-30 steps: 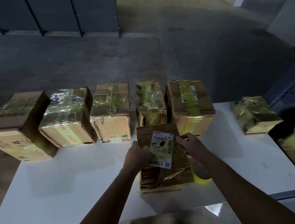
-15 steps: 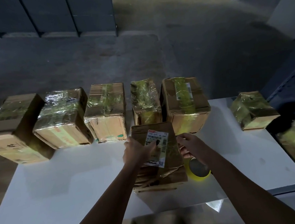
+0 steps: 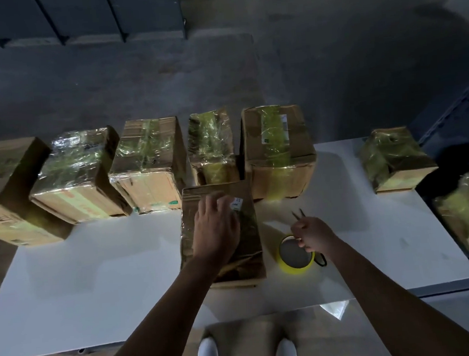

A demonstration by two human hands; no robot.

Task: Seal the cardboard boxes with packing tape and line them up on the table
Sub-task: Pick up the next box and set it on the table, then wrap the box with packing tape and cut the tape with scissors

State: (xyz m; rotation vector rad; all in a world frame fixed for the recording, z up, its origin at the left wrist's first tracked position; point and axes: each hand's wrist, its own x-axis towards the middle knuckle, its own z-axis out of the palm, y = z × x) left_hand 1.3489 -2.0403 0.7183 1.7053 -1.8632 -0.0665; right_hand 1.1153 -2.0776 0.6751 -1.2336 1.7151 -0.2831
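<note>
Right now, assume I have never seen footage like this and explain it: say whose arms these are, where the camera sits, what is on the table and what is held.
There is no machine here. A person wears one wide-angle camera on the head, and it looks down at their own two arms; that is the only view. The left hand lies flat on the nearest cardboard box. The right hand grips what look like dark scissors, just above a yellow tape roll. All of this sits on a white table. A row of taped boxes, five of them and shiny with tape, stands along its far edge. A sixth taped box stands apart at the right.
</note>
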